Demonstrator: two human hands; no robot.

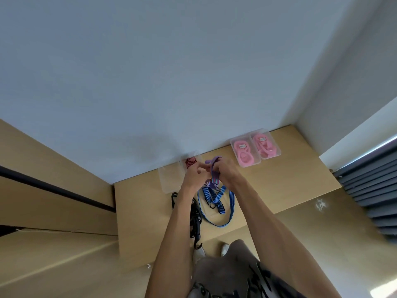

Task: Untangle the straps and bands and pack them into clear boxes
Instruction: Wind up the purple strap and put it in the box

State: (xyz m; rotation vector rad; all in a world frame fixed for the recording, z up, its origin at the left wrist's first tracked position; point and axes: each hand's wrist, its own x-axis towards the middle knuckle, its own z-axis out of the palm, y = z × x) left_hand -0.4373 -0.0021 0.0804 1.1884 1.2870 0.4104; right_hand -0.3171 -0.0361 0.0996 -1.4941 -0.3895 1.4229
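Purple band (211, 168): pinched by both the left hand (194, 174) and right hand (225, 172).
Risk: blue striped strap (217, 203), seemingly snagged at 6 o'clock, could tighten.

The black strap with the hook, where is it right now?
In the head view, the black strap lies on the wooden table, left of the blue striped strap, partly under the left forearm, hook overhanging the near edge.

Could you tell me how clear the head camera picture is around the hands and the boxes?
Head view: wide-angle bending at the edges; soft, even light; the hands and purple band look slightly soft; the labels on the pink boxes are unreadable.
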